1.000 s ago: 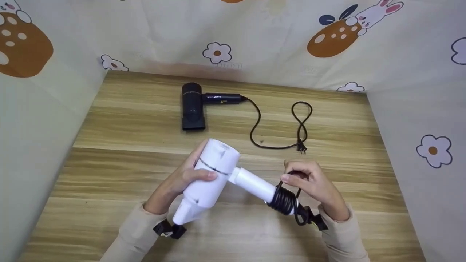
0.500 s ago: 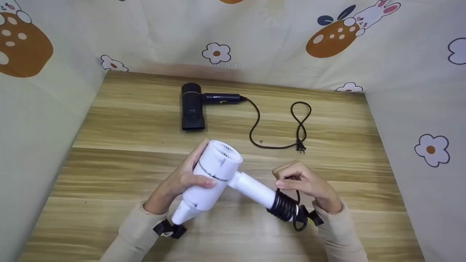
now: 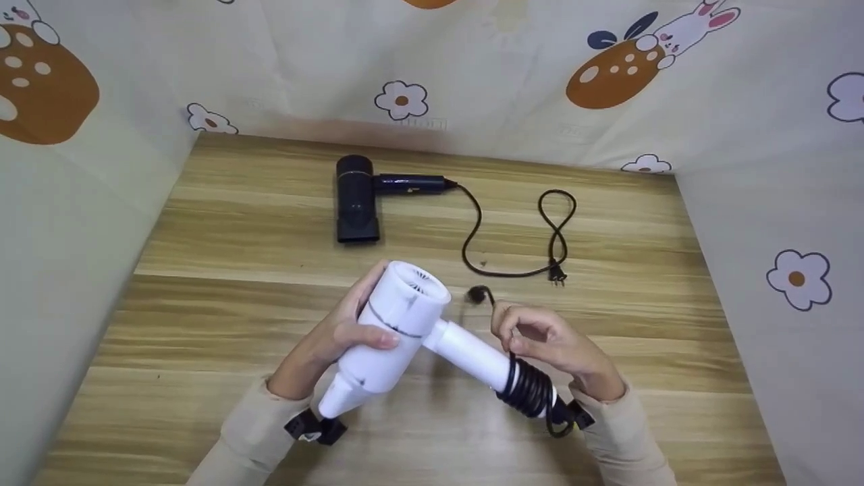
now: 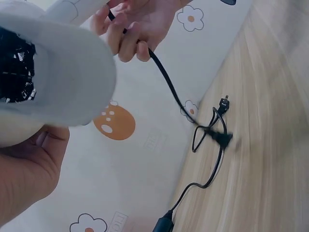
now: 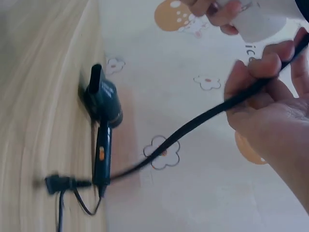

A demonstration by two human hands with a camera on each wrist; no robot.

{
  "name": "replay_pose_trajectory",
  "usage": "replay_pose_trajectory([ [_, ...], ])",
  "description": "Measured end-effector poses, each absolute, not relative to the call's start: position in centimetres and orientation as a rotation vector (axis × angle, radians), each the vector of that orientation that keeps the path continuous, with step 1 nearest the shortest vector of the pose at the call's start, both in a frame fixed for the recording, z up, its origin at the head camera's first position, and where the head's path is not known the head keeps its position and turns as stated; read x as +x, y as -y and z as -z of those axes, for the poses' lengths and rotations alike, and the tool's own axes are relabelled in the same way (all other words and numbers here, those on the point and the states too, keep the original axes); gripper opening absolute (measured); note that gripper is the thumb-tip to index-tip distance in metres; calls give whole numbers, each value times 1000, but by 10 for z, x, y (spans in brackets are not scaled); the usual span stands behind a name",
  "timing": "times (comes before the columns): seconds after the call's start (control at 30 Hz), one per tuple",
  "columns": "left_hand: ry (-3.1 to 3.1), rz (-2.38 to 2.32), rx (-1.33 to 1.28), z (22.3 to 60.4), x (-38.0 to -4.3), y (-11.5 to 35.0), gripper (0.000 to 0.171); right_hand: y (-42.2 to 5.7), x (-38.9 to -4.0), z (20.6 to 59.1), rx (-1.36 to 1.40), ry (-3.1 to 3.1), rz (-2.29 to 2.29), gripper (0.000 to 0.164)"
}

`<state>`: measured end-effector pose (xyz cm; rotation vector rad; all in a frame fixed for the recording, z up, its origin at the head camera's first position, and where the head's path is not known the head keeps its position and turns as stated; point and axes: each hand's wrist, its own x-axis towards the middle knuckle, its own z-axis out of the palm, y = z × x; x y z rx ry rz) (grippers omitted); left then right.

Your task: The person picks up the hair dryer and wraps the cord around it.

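My left hand (image 3: 344, 337) grips the barrel of a white hair dryer (image 3: 385, 364), thumb across its front, nozzle pointing down toward me. The dryer's handle (image 3: 472, 354) slants to the right. Several turns of black cord (image 3: 528, 386) are wound round the handle's end. Beside that coil, my right hand (image 3: 553, 337) pinches a length of the cord. Its free end hangs past the fingers, with a blurred plug (image 3: 478, 294) at the tip; the left wrist view shows this plug (image 4: 222, 139) low over the table.
A dark hair dryer (image 3: 358, 202) lies at the back of the wooden table (image 3: 229, 256). Its cord (image 3: 480, 223) curves right to a loop and a two-pin plug (image 3: 557, 273). Patterned cloth (image 3: 304, 67) walls the back and sides.
My right hand has moved left and slightly down along the cord, and the plug end has swung into view beyond its fingers. The white dryer has tilted slightly, showing its rear grille.
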<state>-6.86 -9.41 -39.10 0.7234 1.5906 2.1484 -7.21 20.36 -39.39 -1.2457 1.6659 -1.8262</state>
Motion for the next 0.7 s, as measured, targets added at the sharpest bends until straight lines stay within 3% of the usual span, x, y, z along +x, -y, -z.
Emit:
replay_pose_trajectory([
  [0.23, -1564, -2180, 637, 393, -68, 97, 105, -201, -74, 399, -1358, -1612, 1939, 24],
  [0.5, -1522, -2217, 631, 393, -70, 94, 87, -199, -72, 400, -1256, -1642, 2014, 27],
  [0.7, -1524, -2233, 594, 393, -69, 94, 98, -196, -71, 398, -1226, -1683, 1997, 29],
])
